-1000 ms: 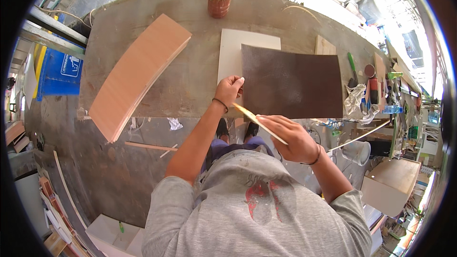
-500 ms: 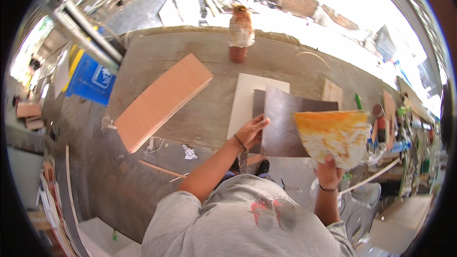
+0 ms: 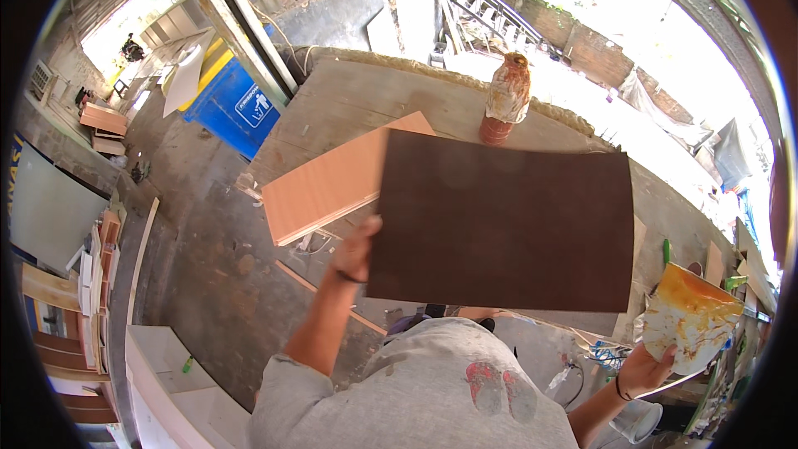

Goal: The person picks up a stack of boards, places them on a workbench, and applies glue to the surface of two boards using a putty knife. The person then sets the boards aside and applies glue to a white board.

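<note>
A dark brown rectangular laminate sheet [image 3: 503,224] is raised over the workbench, its broad face toward me. My left hand [image 3: 357,251] is closed on its left edge. Off to the right, my right hand [image 3: 650,368] grips the lower part of a flat, fan-shaped scraper [image 3: 692,316], whitish and smeared with yellow-orange residue. A stack of light wood-grain boards [image 3: 324,187] lies slantwise on the bench, partly behind the sheet. Farther back stands a crusted reddish-brown container [image 3: 507,100]. The sheet hides much of the bench's middle.
The worn workbench [image 3: 349,87] spans the area ahead. A blue bin [image 3: 237,108] with yellow stands beside a metal post at the left. A white box-like cabinet [image 3: 179,366] is at lower left. A green-handled tool [image 3: 667,251] and scraps lie at the right.
My left hand has lifted the brown sheet and swung it left, flat toward me, covering the pale boards. My right hand has moved the scraper right and down, away from the sheet. The view has shifted.
</note>
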Demonstrator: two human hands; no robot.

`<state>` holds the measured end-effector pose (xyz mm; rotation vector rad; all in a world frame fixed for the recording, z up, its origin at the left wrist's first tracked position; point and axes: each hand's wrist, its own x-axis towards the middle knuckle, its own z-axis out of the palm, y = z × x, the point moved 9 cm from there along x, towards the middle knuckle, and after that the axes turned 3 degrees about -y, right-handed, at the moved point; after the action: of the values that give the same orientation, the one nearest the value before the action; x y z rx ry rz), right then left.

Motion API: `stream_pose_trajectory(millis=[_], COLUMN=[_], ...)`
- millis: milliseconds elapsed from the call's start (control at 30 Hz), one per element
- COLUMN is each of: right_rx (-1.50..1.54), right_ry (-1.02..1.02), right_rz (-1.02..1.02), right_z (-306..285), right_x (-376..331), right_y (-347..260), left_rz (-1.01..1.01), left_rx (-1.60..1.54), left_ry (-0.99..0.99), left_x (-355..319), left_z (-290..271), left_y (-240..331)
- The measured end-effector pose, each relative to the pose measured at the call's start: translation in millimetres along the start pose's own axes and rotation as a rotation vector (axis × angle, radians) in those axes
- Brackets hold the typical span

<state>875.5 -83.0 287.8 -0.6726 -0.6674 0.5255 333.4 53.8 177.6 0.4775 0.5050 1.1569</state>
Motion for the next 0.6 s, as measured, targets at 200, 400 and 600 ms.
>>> stream_pose_trajectory(millis=[200, 400, 600], right_rx=[0.010, -0.114, 0.041], right_ry=[0.102, 0.015, -0.239], right_rz=[0.019, 0.116, 0.119], right_z=[-2, 13, 36], right_x=[1, -6, -17], right_y=[11, 24, 33], left_rz=[0.577, 0.718, 0.702], left_rx=[0.125, 0.127, -0.106], left_ry=[0.161, 0.248, 0.397], left_x=[-124, -141, -103], left_z=[-53, -76, -173], left_y=[146, 197, 151])
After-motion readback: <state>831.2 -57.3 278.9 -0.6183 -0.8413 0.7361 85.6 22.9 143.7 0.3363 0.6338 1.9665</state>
